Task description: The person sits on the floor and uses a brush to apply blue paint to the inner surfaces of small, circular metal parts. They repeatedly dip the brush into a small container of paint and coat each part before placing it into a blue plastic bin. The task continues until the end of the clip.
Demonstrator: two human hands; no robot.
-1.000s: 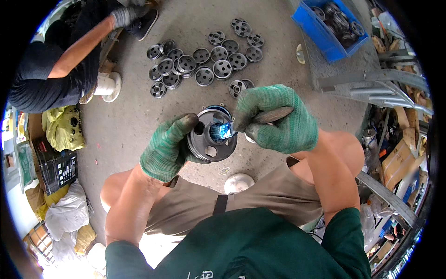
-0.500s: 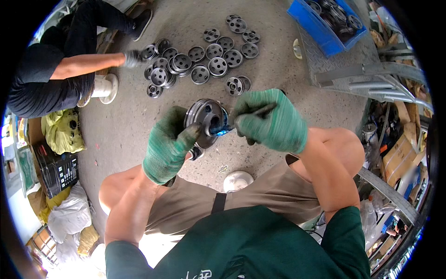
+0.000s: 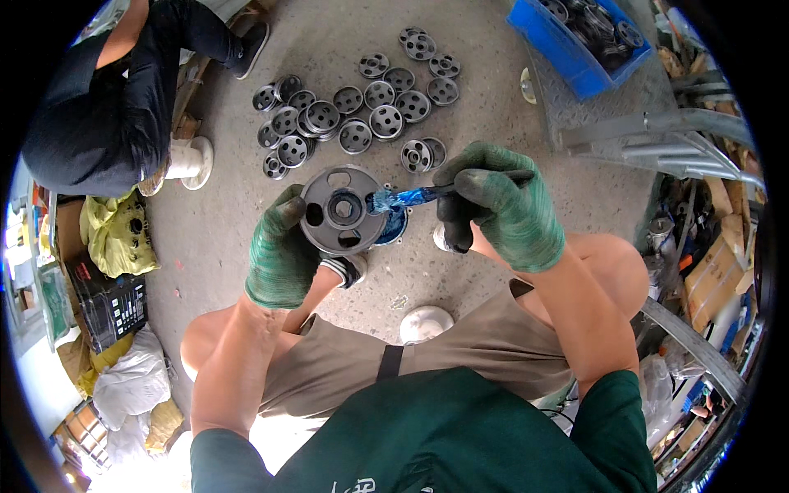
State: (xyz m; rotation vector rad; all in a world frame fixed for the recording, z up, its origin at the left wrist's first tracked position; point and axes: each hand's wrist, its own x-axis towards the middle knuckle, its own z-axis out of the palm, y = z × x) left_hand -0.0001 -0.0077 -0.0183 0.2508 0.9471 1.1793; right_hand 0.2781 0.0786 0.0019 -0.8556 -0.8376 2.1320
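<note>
The left hand (image 3: pixel 281 255), gloved green, is closed on the near-left rim of a grey pulley wheel (image 3: pixel 341 211), holding its face up toward the brush. The right hand (image 3: pixel 497 205) is clenched round a paintbrush (image 3: pixel 411 197), its blue-loaded bristles touching the wheel's right edge. Farther off, about 20 similar wheels (image 3: pixel 362 111) lie on the concrete floor (image 3: pixel 460 271); a blue crate (image 3: pixel 575 41) sits far right.

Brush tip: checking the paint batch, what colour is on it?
Blue, on the brush tip held by the right hand; head view.
</note>
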